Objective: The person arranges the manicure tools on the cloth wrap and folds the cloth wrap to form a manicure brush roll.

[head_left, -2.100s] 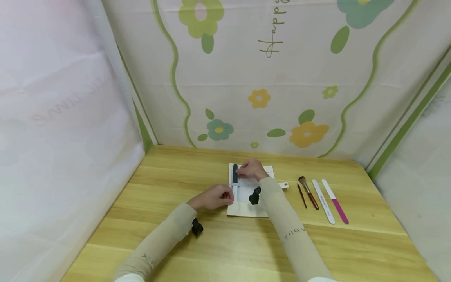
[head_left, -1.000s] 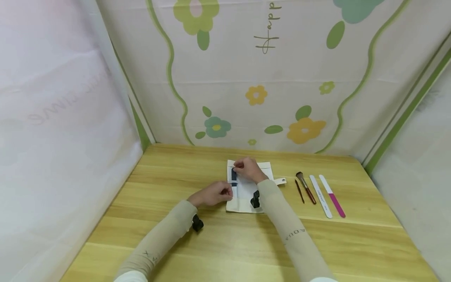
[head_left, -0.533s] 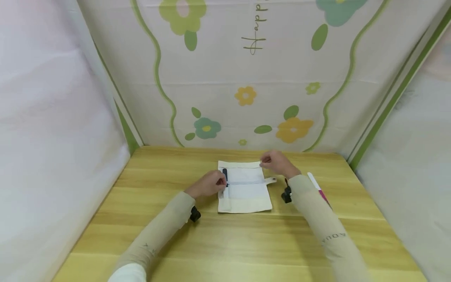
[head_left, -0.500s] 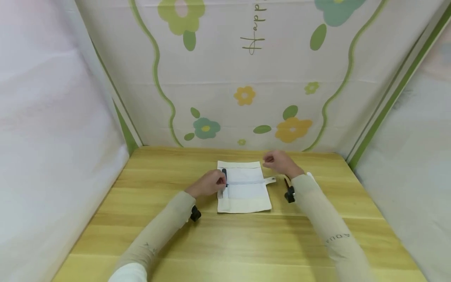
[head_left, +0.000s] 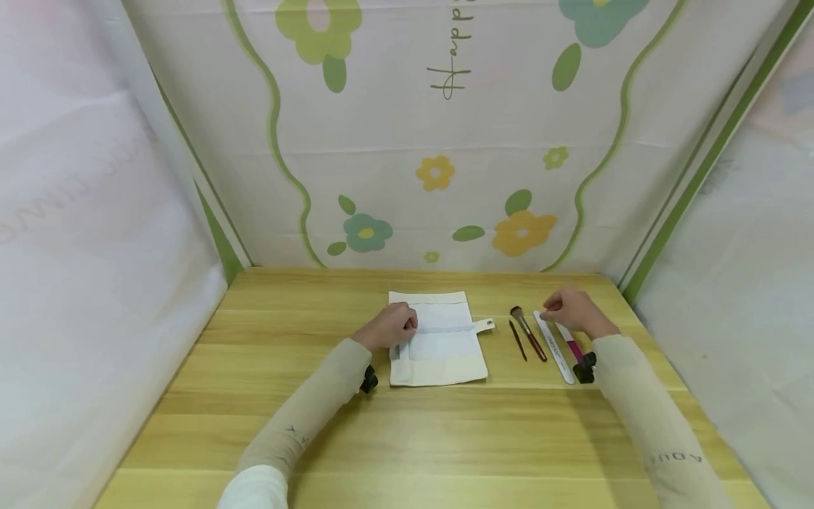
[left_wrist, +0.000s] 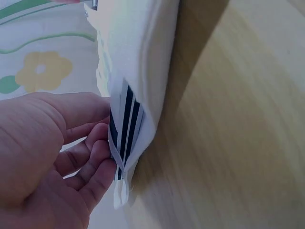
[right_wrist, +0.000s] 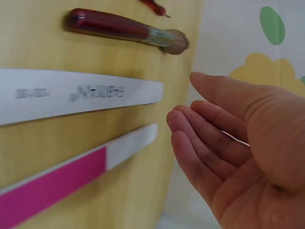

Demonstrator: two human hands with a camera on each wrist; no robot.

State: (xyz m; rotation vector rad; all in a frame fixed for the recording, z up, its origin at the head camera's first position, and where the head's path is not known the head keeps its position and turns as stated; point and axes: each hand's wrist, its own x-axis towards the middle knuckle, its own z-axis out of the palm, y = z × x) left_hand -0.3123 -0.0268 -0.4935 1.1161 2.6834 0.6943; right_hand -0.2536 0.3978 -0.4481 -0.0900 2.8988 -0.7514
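A cream fabric case [head_left: 441,366] lies unfolded on the wooden table. My left hand [head_left: 389,325] is at its left side, covering the place of the dark nail file. In the left wrist view, curled fingers [left_wrist: 97,160] touch the case's side, where dark strips show between pale layers; whether they pinch anything is hidden. My right hand [head_left: 570,311] hovers near the upper ends of a white nail file [head_left: 555,350] and a white-and-pink nail file [head_left: 575,350]. In the right wrist view, thumb and fingers stand apart around nothing, just off the white file's tip.
Left of the files lie a makeup brush [head_left: 529,334] with a dark red handle and a thin dark stick [head_left: 518,341]. The case's snap strap [head_left: 485,325] sticks out toward them. A flowered cloth wall [head_left: 407,177] rises behind the table's back edge.
My right hand has left the dark nail file in the case and moved right to the loose files. My left hand has shifted up over the dark file. The view has turned slightly.
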